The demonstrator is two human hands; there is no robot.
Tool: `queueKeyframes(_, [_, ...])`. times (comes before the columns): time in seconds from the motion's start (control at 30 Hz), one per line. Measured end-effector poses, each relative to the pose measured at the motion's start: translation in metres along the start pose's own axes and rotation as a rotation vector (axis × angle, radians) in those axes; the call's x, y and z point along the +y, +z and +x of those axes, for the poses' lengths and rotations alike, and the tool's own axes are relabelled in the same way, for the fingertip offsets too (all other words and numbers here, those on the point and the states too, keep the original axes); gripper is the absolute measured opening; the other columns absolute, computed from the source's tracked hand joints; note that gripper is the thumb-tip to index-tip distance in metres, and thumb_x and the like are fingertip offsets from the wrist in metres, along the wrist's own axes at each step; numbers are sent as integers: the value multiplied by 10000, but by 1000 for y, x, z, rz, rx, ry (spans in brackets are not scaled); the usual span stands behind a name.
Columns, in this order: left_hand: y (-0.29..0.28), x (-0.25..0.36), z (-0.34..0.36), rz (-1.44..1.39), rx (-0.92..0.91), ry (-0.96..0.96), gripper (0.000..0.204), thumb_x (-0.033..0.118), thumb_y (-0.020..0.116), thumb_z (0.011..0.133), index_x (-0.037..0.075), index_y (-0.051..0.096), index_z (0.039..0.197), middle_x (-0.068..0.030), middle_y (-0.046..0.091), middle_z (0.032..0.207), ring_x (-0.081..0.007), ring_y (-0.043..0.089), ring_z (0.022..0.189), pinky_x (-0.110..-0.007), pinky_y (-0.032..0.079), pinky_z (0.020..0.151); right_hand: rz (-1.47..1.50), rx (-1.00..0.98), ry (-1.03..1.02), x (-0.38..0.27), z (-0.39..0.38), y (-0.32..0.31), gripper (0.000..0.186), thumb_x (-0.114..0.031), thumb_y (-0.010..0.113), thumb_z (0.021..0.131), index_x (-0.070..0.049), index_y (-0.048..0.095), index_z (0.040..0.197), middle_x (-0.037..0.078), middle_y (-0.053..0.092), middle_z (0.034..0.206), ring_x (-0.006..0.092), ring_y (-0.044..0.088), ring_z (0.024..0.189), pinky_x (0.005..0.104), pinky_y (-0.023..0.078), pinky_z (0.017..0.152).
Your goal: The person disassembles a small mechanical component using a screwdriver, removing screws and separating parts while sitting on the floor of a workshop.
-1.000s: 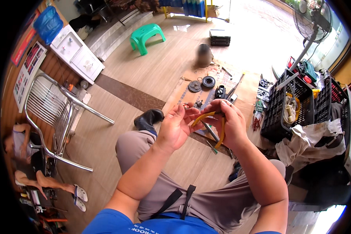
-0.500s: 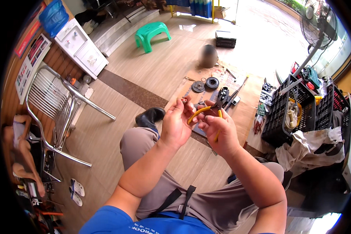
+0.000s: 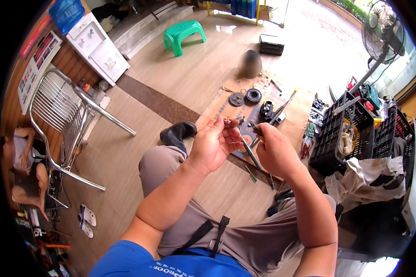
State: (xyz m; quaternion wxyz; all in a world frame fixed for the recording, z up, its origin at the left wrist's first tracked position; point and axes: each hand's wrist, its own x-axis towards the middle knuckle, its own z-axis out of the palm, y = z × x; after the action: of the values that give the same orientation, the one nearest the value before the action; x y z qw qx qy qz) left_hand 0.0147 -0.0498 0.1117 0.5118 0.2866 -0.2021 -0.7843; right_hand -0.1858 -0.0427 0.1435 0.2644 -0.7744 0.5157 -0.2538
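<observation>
My left hand (image 3: 212,145) pinches a small copper-coloured piece (image 3: 227,121) between thumb and fingertips; its exact kind is too small to tell. Close on its right, my right hand (image 3: 278,150) is closed with its back turned up. It grips the pliers, whose dark head (image 3: 254,128) points toward my left hand; the yellow handles are hidden in the palm. Below and between the hands runs a long grey rod (image 3: 250,151). Beyond them a dark round disc (image 3: 236,99) and a black ring-shaped part (image 3: 253,95) lie on a cardboard sheet (image 3: 298,104).
Black plastic crates (image 3: 330,145) with tools and a cloth (image 3: 365,180) stand at the right, near a fan (image 3: 383,30). A green stool (image 3: 184,33) is at the back and a metal chair (image 3: 62,115) at the left. Another person (image 3: 27,161) sits at the far left.
My right hand has turned over and moved slightly right, so the yellow handles no longer show and the pliers' head points left. My left hand keeps its pinch on the copper-coloured piece.
</observation>
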Motion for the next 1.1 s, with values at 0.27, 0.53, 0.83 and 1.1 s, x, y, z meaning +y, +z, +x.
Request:
queueKeyframes(0.27, [2,-1,-1,77,-22,-36,336,323,399,1065,45,588,1068,-75,649,877,-204,652,835,-401,547,798,-217,32,-78,-2,1,0,186,-100,628,834,-25,574,995,182,606,934,364,599,929,449,487,814])
queueKeyframes(0.53, [0,-5,-2,152,-51,-9,304,307,425,1060,64,604,1030,-77,669,918,-186,655,841,-378,551,803,-316,54,-93,-2,1,3,191,-108,649,799,-35,580,962,165,618,896,350,619,880,446,502,775])
queueKeyframes(0.83, [-1,-7,-3,254,-65,31,299,309,444,1055,65,616,1038,-74,686,930,-174,662,837,-354,548,788,-379,37,-45,-5,1,3,164,-126,668,794,-26,590,899,162,634,890,340,628,882,438,506,785])
queueKeyframes(1.1, [0,-7,-3,278,-57,24,337,305,434,1062,41,641,1033,-60,705,913,-140,675,811,-314,564,781,-403,50,-65,-4,1,6,175,-142,678,794,-31,584,890,158,633,889,336,627,870,439,504,772])
